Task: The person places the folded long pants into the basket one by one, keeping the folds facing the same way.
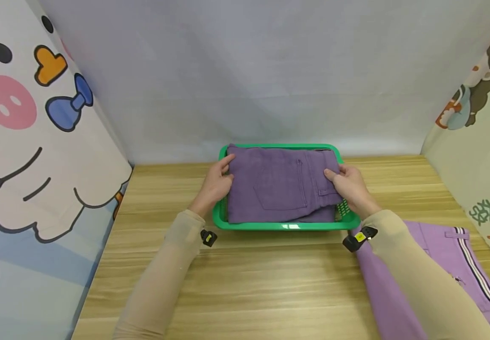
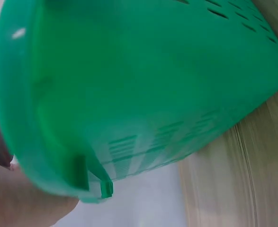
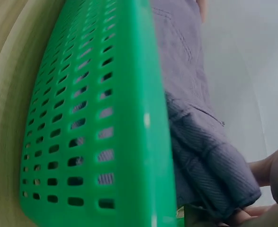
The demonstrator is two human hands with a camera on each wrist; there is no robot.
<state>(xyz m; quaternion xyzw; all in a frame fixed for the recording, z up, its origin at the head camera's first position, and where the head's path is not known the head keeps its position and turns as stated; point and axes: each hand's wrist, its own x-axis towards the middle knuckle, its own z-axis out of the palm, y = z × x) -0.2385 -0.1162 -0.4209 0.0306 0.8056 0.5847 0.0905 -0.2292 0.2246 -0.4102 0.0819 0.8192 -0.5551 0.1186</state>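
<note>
Folded dark purple jeans (image 1: 276, 184) lie in the top of a green plastic basket (image 1: 287, 226), the back pocket facing up. My right hand (image 1: 351, 186) pinches the waistband end, thumb on top and fingers underneath. In the right wrist view, that folded waistband (image 3: 214, 165) sticks up past the basket rim. At the other end, my left hand (image 1: 217, 184) grips the left edge of the jeans, with some fingers hidden. The left wrist view shows mostly the basket's side (image 2: 153, 80), with part of the hand (image 2: 30, 198) behind the rim. More purple cloth lies under the jeans.
Lighter purple trousers (image 1: 440, 245) with a striped waistband lie at the right of the wooden table (image 1: 270, 283), partly under my right forearm. A pale cloth wall (image 1: 270, 71) stands close behind the basket. Printed cartoon panels flank the table.
</note>
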